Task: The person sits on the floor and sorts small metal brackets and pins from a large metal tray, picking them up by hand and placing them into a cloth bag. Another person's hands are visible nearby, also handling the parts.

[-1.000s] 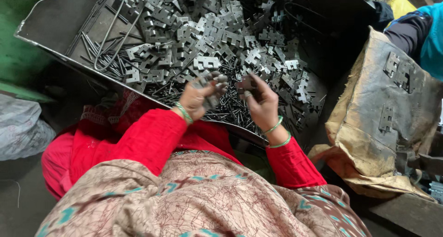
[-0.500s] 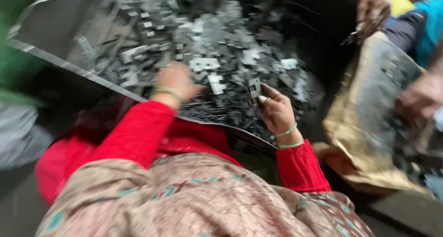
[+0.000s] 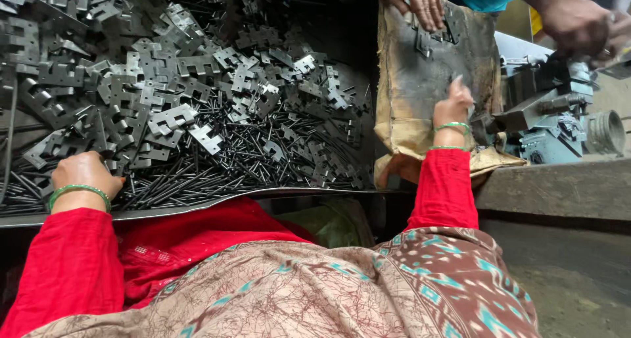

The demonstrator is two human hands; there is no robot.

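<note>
Left hand (image 3: 84, 173) on metal brackets (image 3: 164, 95), right hand (image 3: 453, 104) touching sack (image 3: 420, 95), machine (image 3: 552, 121) nr.

Your left hand (image 3: 84, 175) hides its fingertips among the rods (image 3: 217, 173); your right hand's (image 3: 452, 104) fingers blur against the sack (image 3: 420, 95).

I count two hands of my own: the left hand (image 3: 84, 173) at eight o'clock, the right hand (image 3: 452, 104) at two. Two more hands, a co-worker's (image 3: 413, 1) (image 3: 578, 24), sit at twelve to one. One tray (image 3: 197, 206), one sack (image 3: 420, 95), one machine (image 3: 549, 118). Brackets (image 3: 171, 121) and pins (image 3: 223, 160) are too many to count.
</note>
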